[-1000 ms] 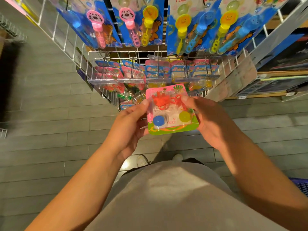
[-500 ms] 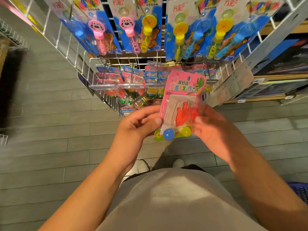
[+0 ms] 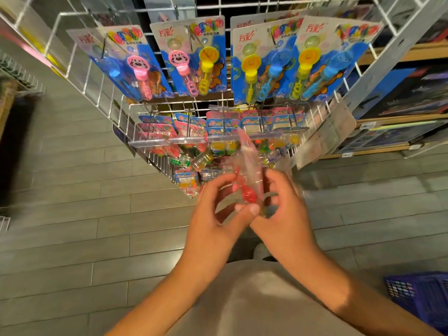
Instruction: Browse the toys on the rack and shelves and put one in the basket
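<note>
A person is standing at a white wire rack (image 3: 80, 76) of hanging toys, looking down over their own grey top. Both hands are meeting in front of the rack's lower rows, holding one toy packet (image 3: 248, 170) edge-on to the camera, so it is showing as a thin, blurred pink strip with something red inside. The left hand (image 3: 213, 214) is curling around the packet's left side, thumb tip pressing at its bottom edge. The right hand (image 3: 286, 212) is cupping the right side, fingers bent against the clear plastic. The packet is sitting just in front of the hooked rows of small carded toys (image 3: 218, 122), close to them; whether it is touching them cannot be told. Above, larger blue bubble wand cards (image 3: 201, 59) are hanging side by side. Open grey plank floor (image 3: 72, 214) is spreading to the left. A blue basket (image 3: 421, 294) is sitting at the lower right edge, well apart from the hands. Wooden shelves (image 3: 388, 132) are lining the right side.
</note>
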